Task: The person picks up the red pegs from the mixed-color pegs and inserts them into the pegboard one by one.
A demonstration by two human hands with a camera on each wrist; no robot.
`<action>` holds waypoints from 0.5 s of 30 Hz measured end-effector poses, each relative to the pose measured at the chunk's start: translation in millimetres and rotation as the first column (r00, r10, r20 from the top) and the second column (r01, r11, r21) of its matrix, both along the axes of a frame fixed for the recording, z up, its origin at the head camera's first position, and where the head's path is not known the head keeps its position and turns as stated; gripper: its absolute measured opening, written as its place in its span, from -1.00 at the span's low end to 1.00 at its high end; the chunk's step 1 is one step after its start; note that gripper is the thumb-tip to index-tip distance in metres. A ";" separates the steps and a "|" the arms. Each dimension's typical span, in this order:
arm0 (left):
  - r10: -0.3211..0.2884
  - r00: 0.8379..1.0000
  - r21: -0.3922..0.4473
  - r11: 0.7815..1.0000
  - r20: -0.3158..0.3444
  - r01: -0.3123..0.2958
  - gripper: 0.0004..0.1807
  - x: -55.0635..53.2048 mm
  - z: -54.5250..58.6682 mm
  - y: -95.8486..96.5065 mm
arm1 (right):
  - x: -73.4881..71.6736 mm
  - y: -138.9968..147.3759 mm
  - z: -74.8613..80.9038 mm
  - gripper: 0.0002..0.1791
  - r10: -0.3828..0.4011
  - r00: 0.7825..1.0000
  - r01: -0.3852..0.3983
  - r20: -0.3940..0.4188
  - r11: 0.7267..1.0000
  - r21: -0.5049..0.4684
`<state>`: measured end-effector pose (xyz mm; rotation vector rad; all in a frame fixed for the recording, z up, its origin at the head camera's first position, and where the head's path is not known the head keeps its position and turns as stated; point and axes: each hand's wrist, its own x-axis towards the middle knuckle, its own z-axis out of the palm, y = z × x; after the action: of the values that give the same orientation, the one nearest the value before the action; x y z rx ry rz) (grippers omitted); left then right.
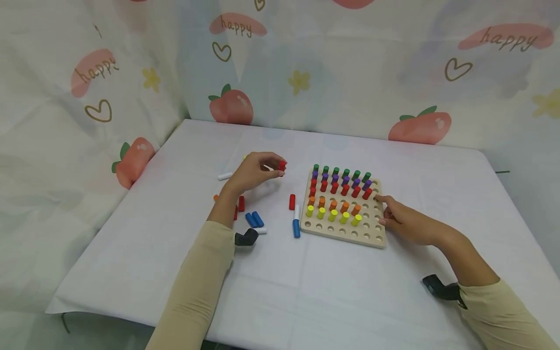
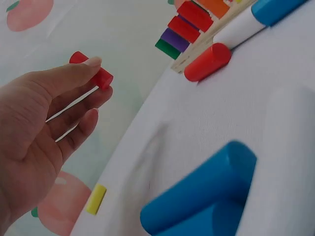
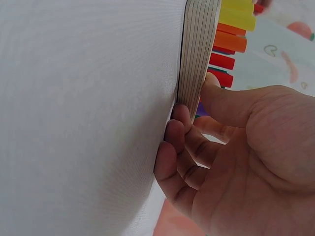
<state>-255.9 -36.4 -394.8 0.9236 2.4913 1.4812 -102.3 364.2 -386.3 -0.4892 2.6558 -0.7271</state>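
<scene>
Up off the table, left of the wooden pegboard [image 1: 341, 236], my left hand [image 1: 255, 171] pinches a small red peg [image 2: 104, 78] between thumb and fingers. The pegboard carries rows of green, purple, red, orange and yellow pegs, with bare holes along its front and right side. At the board's right edge, my right hand [image 1: 411, 222] grips it, the thumb [image 3: 212, 84] on the top side and fingertips low against the side. A loose red peg [image 1: 292, 201] lies just left of the board, near a white peg [image 1: 297, 212] and a blue peg [image 1: 296, 228].
Two blue pegs [image 1: 254, 219] lie beside a white peg [image 1: 261, 231] near my left wrist. Further red pegs [image 1: 241, 203] and another white peg [image 1: 225, 176] lie around the left forearm. A yellow peg [image 2: 96, 199] lies near the table's edge. Printed curtains stand behind the white-covered table.
</scene>
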 end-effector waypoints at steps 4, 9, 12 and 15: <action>-0.001 1.000 -0.002 1.000 -0.001 0.001 -0.65 4.2 6.0 6.5 | 0.1 0.0 0.0 -0.24 0.003 1.000 -0.003 -0.003 1.000 0.001; -0.008 1.000 -0.010 1.000 -0.013 0.008 -0.65 8.0 8.2 16.0 | 0.0 0.2 -0.4 -0.24 0.006 1.000 -0.006 -0.006 1.000 0.002; -0.007 1.000 -0.014 1.000 -0.022 0.007 -0.65 10.4 8.6 21.7 | -0.4 0.3 -0.4 -0.24 0.006 1.000 -0.006 -0.006 1.000 0.001; -0.002 1.000 -0.005 1.000 -0.025 0.002 -0.65 13.6 9.5 25.9 | -1.2 -0.1 -0.5 -0.23 0.006 1.000 -0.006 -0.001 1.000 -0.002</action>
<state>-242.3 -10.5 -385.3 0.9488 2.5098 1.4712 -103.5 364.1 -386.9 -0.4983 2.6537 -0.7274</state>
